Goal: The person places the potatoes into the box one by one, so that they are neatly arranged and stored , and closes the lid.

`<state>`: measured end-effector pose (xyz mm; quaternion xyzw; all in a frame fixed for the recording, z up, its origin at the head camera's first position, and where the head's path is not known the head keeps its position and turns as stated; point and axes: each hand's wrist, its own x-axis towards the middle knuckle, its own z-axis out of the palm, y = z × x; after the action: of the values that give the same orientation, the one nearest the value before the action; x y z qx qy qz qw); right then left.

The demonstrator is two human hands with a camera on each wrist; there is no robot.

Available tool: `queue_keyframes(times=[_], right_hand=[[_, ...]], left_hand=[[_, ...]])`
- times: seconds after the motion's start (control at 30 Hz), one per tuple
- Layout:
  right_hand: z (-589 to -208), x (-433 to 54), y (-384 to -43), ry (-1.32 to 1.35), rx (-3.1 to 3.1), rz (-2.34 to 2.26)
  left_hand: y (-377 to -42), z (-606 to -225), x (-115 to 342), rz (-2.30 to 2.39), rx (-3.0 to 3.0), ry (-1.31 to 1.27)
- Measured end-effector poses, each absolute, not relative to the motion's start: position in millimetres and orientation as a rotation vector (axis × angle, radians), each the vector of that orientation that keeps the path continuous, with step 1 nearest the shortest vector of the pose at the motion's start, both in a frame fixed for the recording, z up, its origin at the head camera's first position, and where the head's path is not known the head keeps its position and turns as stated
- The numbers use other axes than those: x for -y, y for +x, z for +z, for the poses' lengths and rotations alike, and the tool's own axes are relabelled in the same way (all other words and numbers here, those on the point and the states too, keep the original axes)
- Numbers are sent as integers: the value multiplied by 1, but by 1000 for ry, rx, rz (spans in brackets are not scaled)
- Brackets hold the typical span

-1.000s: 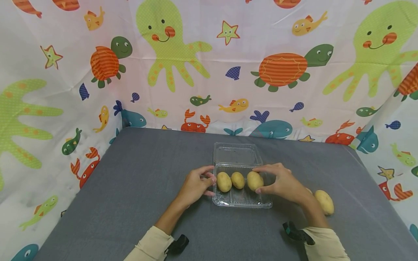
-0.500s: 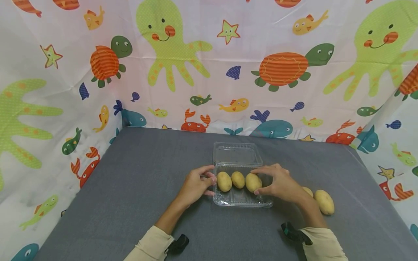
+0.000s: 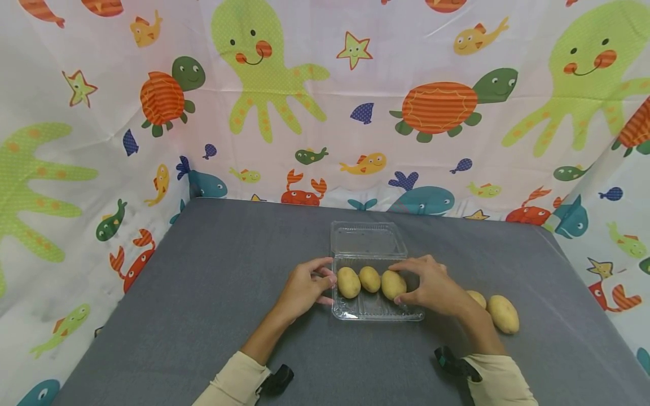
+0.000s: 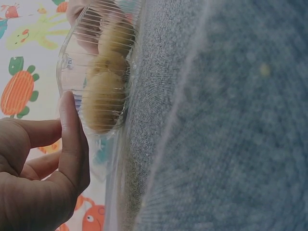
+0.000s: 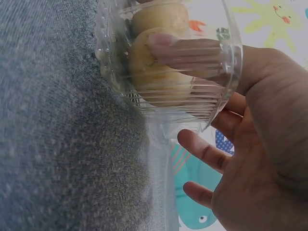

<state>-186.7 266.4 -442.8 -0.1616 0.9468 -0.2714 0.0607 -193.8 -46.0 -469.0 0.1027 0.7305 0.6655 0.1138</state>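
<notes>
Three potatoes lie in a row in the clear plastic clamshell container (image 3: 377, 313), whose lid (image 3: 369, 239) is folded back. My left hand (image 3: 304, 287) holds the container's left edge; in the left wrist view the fingertip (image 4: 68, 101) lies right at the rim. My right hand (image 3: 431, 285) reaches over the right wall and grips the right-hand potato (image 3: 392, 285) between thumb and forefinger. The right wrist view shows that thumb (image 5: 163, 42) inside, on the potato. The left potato (image 3: 348, 282) and the smaller middle potato (image 3: 370, 279) sit beside it.
Two more potatoes rest on the grey cloth to the right of the container: a larger one (image 3: 503, 314) and one (image 3: 477, 298) partly hidden behind my right forearm. A curtain (image 3: 315, 73) printed with sea animals stands behind and beside the grey table (image 3: 203, 316).
My right hand has shifted slightly left with the right-hand potato, bringing it closer to the middle one. More of the potato behind my forearm now shows. My left hand has stayed put.
</notes>
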Motion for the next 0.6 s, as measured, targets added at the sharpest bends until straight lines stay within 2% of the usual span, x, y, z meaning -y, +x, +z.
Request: queue_keyframes(times=[0.6], right_hand=[[-443, -267, -186, -498, -2841, -915]], left_hand=[[-194, -469, 46, 1961, -2131, 296]])
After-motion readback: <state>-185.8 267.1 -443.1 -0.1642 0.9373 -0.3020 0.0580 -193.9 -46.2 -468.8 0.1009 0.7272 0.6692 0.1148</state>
